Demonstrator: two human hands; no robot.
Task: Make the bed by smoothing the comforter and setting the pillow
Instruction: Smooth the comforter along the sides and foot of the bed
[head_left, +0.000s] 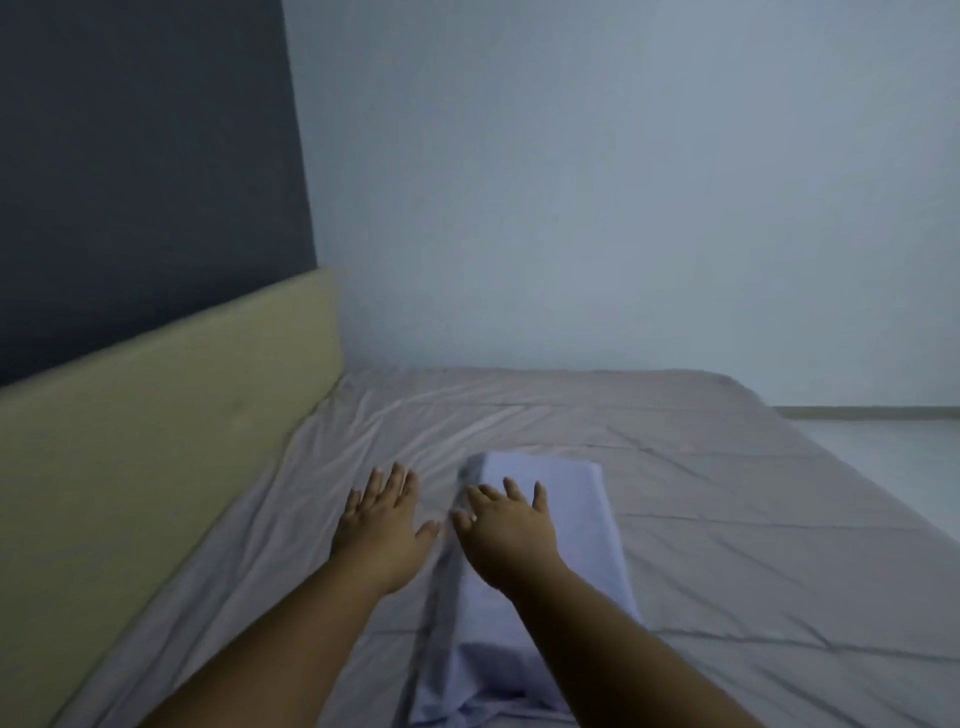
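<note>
A greyish-mauve comforter (727, 530) covers the bed, wrinkled toward the headboard side and flatter on the right. A pale lilac pillow (587, 525) lies lengthwise on it in the middle, its loose case end bunched at the bottom edge of the view. My left hand (382, 530) is flat with fingers spread over the wrinkled cover just left of the pillow. Over the pillow's near left part, my right hand (506, 535) is spread open, palm down. Neither hand holds anything.
A padded beige headboard (171, 415) runs along the left side of the bed below a dark wall panel (145, 171). A pale wall (623, 182) stands behind the bed. Light floor (904, 452) shows at the far right.
</note>
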